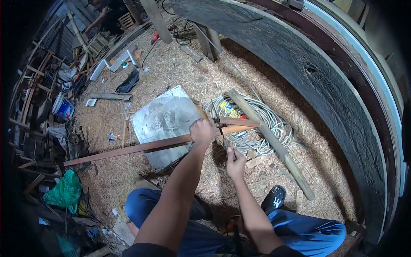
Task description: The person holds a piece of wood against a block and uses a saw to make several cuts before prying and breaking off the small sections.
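Note:
My left hand (202,130) is closed around a long reddish wooden strip (132,149), which stretches out to the left over a grey metal sheet (160,120). In my right hand (236,164) is the handle of a hand tool with a narrow dark blade (221,128). The blade points away from me and crosses the strip just right of my left hand. A shorter wooden piece (239,122) lies along the strip's right end, near a round wooden pole (274,143).
A coil of grey cable (280,128) surrounds the pole on the shavings-covered floor. A large curved dark slab (299,60) borders the right side. Scrap wood, a white bucket (63,107) and a green plastic bag (65,189) are at left. Another person (105,15) is at top left.

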Tool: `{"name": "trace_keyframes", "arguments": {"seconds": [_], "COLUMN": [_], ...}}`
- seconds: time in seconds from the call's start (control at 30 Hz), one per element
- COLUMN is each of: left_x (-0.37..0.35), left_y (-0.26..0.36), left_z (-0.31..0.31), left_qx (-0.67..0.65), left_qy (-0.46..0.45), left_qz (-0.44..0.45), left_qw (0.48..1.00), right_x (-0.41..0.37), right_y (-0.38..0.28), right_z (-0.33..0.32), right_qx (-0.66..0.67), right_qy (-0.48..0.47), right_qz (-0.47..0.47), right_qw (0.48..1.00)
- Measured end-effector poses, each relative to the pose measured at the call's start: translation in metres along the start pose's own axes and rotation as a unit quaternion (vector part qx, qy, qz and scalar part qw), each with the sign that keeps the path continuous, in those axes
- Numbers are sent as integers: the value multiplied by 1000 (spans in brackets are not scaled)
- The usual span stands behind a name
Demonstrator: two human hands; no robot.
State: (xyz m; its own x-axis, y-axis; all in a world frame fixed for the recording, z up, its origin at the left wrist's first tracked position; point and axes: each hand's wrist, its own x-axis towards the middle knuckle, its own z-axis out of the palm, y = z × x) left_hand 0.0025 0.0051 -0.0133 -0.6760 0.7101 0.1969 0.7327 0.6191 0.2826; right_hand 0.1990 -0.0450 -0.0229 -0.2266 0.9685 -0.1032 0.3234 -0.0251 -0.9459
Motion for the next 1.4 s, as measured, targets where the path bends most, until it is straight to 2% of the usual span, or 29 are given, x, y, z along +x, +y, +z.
{"name": "trace_keyframes", "arguments": {"seconds": [0.07,0.13,0.23,0.27,0.33,0.43,0.53,0.6,0.67,0.73,0.8,0.83,0.87,0.93,0.97,1.07,1.1,1.13,1.2,1.3,1.4], "left_x": [0,3,-1,-2,2,-1,4,3,3,3,3,2,1,3,3,0,0,2,2,4,1], "left_y": [1,2,2,2,3,0,4,5,6,7,7,8,7,6,8,4,4,4,5,4,3], "left_z": [-3,-5,-4,-3,-4,-4,-8,-11,-11,-8,-9,-9,-7,-6,-6,-9,-8,-7,-8,-7,-7], "left_qx": [10,14,16,13,11,6,4,3,-1,-3,12,26,24,17,14,29,21,12,12,11,4], "left_qy": [-2,-2,-25,-21,-20,-3,-13,-46,-55,-31,-19,-6,-7,-22,-19,-26,-28,-30,-31,-27,-18], "left_qz": [-3,-14,-8,-5,5,-2,-23,-35,-41,-42,-33,-27,-27,-25,-25,-34,-37,-37,-24,-13,-15], "left_qw": [1000,1000,1000,1000,1000,1000,1000,998,998,999,999,999,999,999,999,999,999,999,999,1000,1000], "right_x": [-4,-48,-87,-81,-41,-14,-41,-67,-85,-79,-67,-68,-64,-59,-61,-66,-68,-66,-59,-27,-33], "right_y": [-9,-1,21,30,11,3,-9,12,30,31,30,-2,-8,-15,-1,12,-7,-7,-5,-35,-19], "right_z": [4,-16,-33,-31,-18,-4,-25,-32,-42,-38,-35,-59,-59,-59,-54,-47,-48,-44,-36,-23,-22], "right_qx": [28,70,49,48,-34,16,8,28,-22,24,111,154,152,88,62,71,68,69,56,53,60], "right_qy": [5,12,9,9,12,-1,-12,-2,-11,6,121,-49,-48,-114,-91,-83,-92,-92,-63,-62,-57], "right_qz": [-26,5,22,25,-19,-10,7,-18,30,35,-26,141,141,140,77,70,117,116,46,15,61], "right_qw": [999,998,999,998,999,1000,1000,999,999,999,986,977,977,980,991,992,987,987,995,997,995]}}
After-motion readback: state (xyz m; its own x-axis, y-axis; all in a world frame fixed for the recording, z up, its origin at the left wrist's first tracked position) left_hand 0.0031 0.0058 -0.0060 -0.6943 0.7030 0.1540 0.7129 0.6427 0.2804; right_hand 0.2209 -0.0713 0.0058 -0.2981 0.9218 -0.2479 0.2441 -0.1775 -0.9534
